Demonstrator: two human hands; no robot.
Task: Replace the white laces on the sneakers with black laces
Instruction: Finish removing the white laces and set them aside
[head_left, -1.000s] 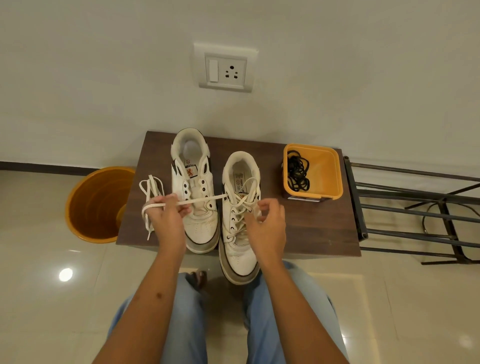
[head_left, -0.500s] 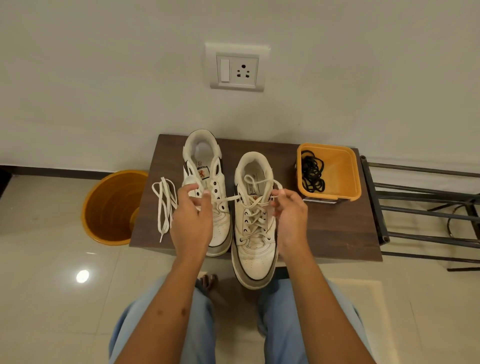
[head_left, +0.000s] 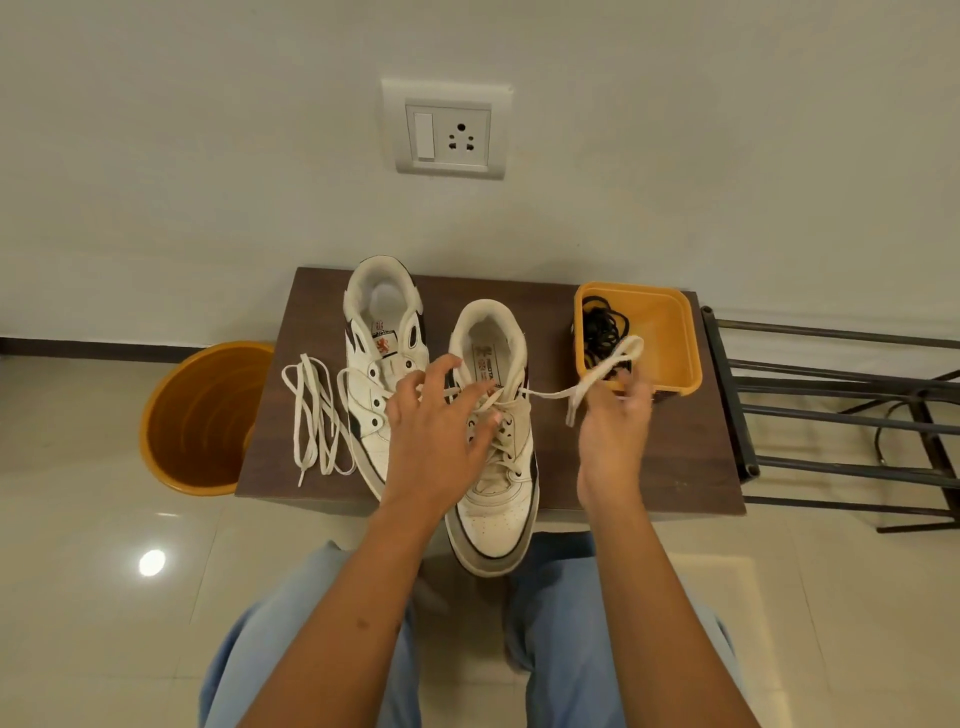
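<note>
An orange bucket (head_left: 200, 421) stands on the floor, left of the small brown table (head_left: 675, 467). On the table lies a loose white lace (head_left: 314, 415), then the left sneaker (head_left: 379, 364) without lace. The left hand (head_left: 431, 431) hovers with spread fingers over the right sneaker (head_left: 493, 493) – it holds nothing. This sneaker is still laced in white; its lace end (head_left: 597, 376) is stretched to the right, pinched by the right hand (head_left: 615, 421). Behind it, the orange tub (head_left: 670, 338) contains the black laces (head_left: 602, 327).
</note>
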